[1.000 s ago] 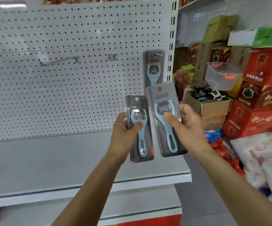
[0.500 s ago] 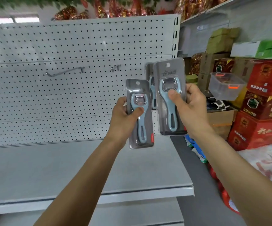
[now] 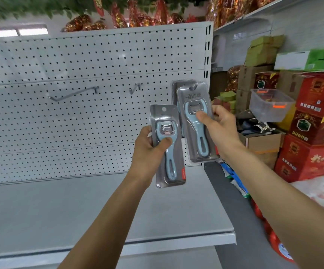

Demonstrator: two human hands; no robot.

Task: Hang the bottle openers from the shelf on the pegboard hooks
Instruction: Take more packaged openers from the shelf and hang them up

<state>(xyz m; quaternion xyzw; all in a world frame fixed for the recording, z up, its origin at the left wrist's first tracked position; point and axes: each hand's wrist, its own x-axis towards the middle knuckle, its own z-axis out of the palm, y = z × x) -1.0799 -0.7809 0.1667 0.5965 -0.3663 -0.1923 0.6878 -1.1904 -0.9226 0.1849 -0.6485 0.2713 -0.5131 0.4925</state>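
At the pegboard: a white pegboard [image 3: 79,113] backs a grey shelf [image 3: 79,210], and both arms reach up in front of it.
Right hand: the right hand [image 3: 218,129] grips a carded bottle opener [image 3: 195,123], thumb pressed on the front of the blister just below the opener's metal head, fingers wrapped behind the right edge of the card.
Right-hand pack: held upright, high against the board, with the top of the card right at the right hook [image 3: 194,86]; the hook's tip shows at the card's hang hole, though whether it is fully through is hard to tell.
Pack behind: another carded opener [image 3: 174,88] hangs on that same hook, mostly covered, only its top left corner and a strip of its edge showing.
Left hand: the left hand [image 3: 149,148] clutches a second carded bottle opener [image 3: 168,146], thumb across the blue handle, fingers behind the card.
Left-hand pack: lower and to the left of the other, tilted slightly, its round hang hole free at the top, well clear of any hook.
Other hooks: a long hook [image 3: 73,93] sticks out bare at the left of the board, and a short hook [image 3: 136,88] sits bare between it and the right one.
Off to the right: stacked red boxes [image 3: 312,133] and a clear plastic tub [image 3: 270,104] beside the shelving.
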